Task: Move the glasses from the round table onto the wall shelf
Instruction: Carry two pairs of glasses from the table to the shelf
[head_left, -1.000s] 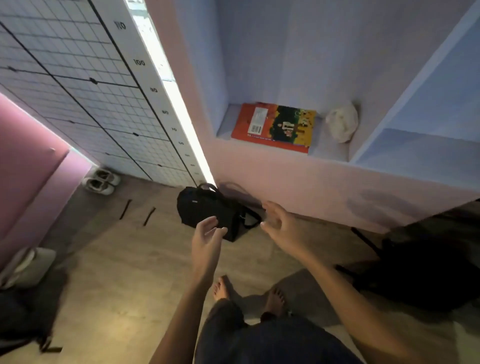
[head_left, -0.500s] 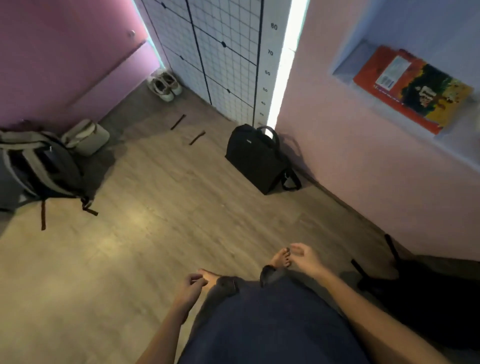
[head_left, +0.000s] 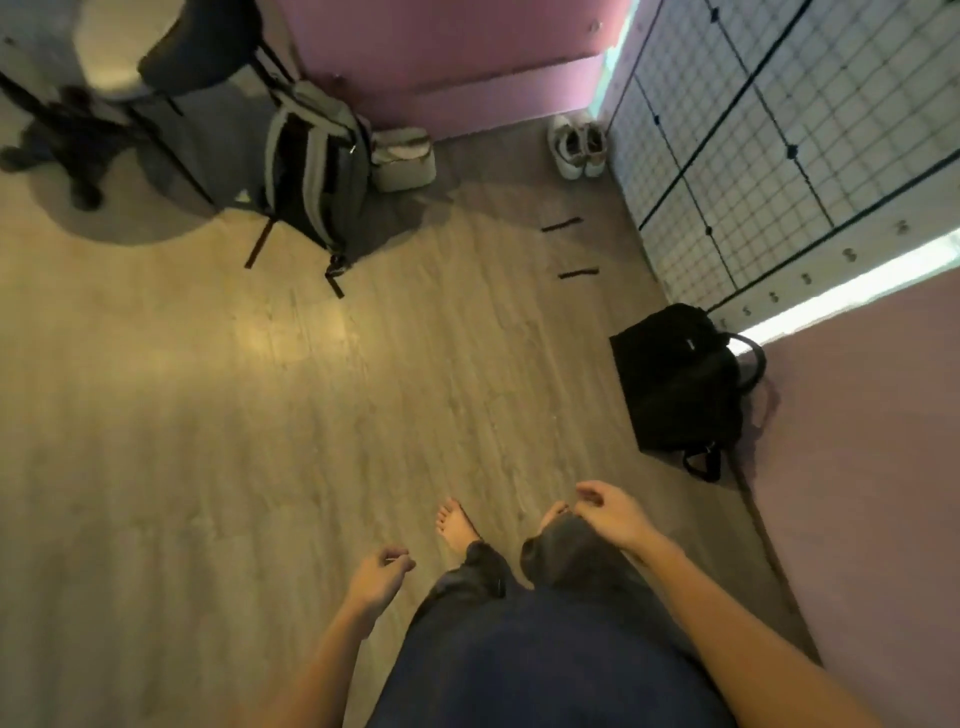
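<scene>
Above wood floor, two empty hands: left hand, right hand

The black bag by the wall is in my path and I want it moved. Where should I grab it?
Take the black bag by its looped handle, which arcs clear of the body toward the wall. Reach in from above, probably with the right hand, which is nearer.

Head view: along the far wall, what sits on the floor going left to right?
Grey backpack → small pale bag → pair of white shoes.
</scene>
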